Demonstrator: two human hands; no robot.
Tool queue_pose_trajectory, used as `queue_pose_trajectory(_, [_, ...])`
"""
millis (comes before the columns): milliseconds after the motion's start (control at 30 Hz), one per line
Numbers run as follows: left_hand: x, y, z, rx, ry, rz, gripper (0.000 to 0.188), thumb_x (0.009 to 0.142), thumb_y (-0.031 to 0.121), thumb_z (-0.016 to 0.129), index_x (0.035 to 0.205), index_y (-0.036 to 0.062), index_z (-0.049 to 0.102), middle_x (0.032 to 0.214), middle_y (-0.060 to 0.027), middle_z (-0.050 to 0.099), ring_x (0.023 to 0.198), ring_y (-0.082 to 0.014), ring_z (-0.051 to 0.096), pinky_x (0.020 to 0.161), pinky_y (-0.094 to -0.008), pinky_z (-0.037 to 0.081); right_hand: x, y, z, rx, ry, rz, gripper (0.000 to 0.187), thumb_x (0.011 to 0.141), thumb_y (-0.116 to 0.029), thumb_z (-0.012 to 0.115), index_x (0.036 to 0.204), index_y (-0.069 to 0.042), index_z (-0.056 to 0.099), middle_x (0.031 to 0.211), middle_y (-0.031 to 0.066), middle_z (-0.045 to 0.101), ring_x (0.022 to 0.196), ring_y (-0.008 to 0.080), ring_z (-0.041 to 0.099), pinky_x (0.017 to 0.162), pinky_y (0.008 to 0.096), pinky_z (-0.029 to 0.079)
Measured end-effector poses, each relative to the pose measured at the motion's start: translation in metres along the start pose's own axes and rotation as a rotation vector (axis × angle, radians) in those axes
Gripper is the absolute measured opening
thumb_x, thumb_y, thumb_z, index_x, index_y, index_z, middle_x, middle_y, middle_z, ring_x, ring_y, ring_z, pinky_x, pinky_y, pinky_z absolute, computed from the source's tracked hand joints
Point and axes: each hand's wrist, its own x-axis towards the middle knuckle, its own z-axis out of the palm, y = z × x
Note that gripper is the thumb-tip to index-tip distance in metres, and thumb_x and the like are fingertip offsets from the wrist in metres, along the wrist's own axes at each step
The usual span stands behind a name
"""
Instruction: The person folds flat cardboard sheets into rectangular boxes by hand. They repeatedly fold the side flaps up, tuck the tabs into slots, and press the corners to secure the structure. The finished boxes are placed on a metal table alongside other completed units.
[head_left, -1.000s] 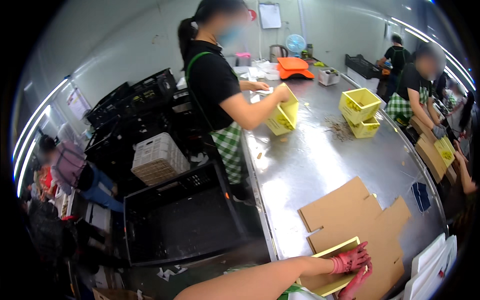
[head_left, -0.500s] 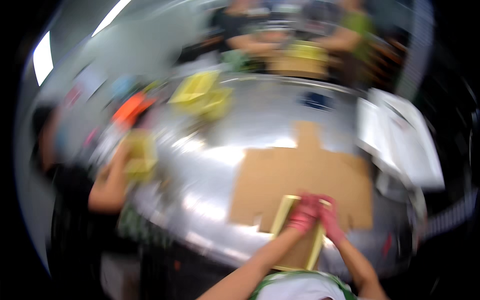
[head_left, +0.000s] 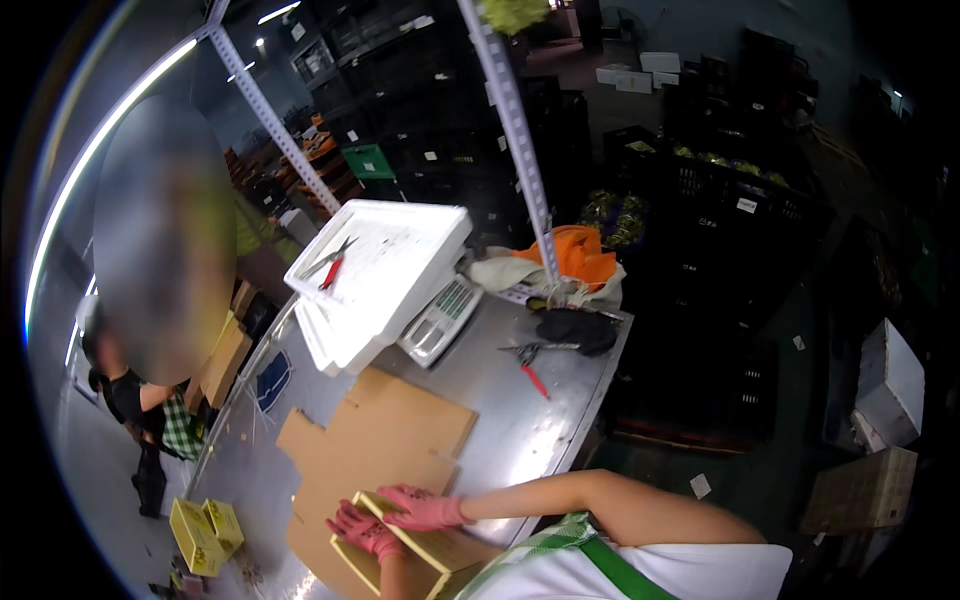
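Observation:
Both my hands wear pink gloves and work at the far end of a small open box (head_left: 440,548) with pale yellow rims and walls and a brown inside. My left hand (head_left: 366,532) lies over the far end wall, its fingers hooked past the rim. My right hand (head_left: 425,507) comes in from the right and straddles the upper corner of the side wall, gripping it. Beneath the box lies a flat brown cardboard blank (head_left: 395,425) with cut flaps on the metal table (head_left: 510,435). The box's near end is partly hidden by my apron.
A white foam tray (head_left: 385,260) bears red-handled snips beside a scale (head_left: 440,322). Red-handled pliers (head_left: 530,365) and a dark glove (head_left: 577,332) lie near the right edge. Yellow boxes (head_left: 200,535) stand at left. A metal post (head_left: 515,140) rises at the far corner.
My view has swung right, bringing the scale, shelving and dark crates into sight. Both hands stay at the box's far end; my right hand now shows on the side wall's corner.

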Motion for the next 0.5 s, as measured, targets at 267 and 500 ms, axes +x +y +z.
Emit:
queue_pose_trajectory(267, [0.017, 0.017, -0.064, 0.075, -0.164, -0.112, 0.051, 0.089, 0.033, 0.041, 0.131, 0.0042, 0.039, 0.13, -0.0042, 0.045, 0.122, -0.0202, 0.041, 0.117, -0.0424, 0.01, -0.079, 0.029, -0.115, 0.15, 0.021, 0.013, 0.053, 0.093, -0.037, 0.052, 0.127, 0.002, 0.044, 0.119, 0.0225, 0.054, 0.11, 0.0344, 0.054, 0.095, 0.0395, 0.043])
queue_pose_trajectory(500, [-0.014, -0.036, -0.022, -0.511, 0.046, -0.028, 0.05, 0.08, 0.014, 0.059, 0.128, 0.002, 0.048, 0.131, -0.021, 0.049, 0.12, -0.0363, 0.046, 0.103, -0.043, 0.037, -0.09, 0.017, -0.114, 0.123, -0.149, 0.069, 0.046, 0.091, -0.033, 0.058, 0.12, 0.002, 0.05, 0.105, 0.0193, 0.059, 0.091, 0.0244, 0.059, 0.082, 0.0327, 0.048])
